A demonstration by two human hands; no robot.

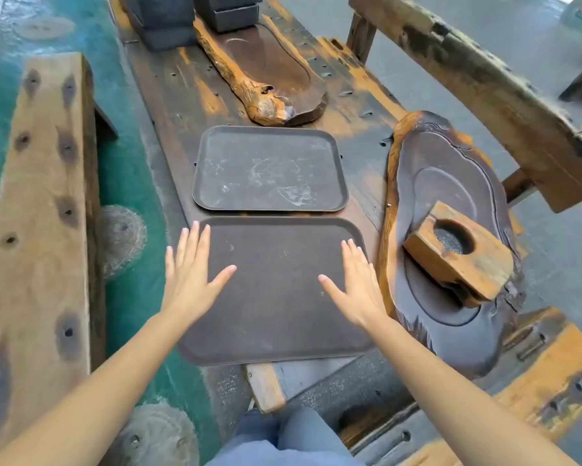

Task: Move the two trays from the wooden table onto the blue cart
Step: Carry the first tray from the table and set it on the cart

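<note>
Two dark rectangular trays lie end to end on the wooden table (168, 95). The near tray (276, 297) overhangs the table's front edge. The far tray (269, 169) sits just behind it, scuffed with pale marks. My left hand (190, 274) hovers over the near tray's left edge, fingers spread. Over its right side is my right hand (357, 284), also spread flat. Neither hand grips anything. No blue cart is in view.
A carved wooden slab (451, 183) with a notched wood block (461, 253) lies right of the trays. Another carved slab (269, 72) and dark boxes (168, 15) sit farther back. Wooden benches flank the table, left (37, 213) and right (478, 68).
</note>
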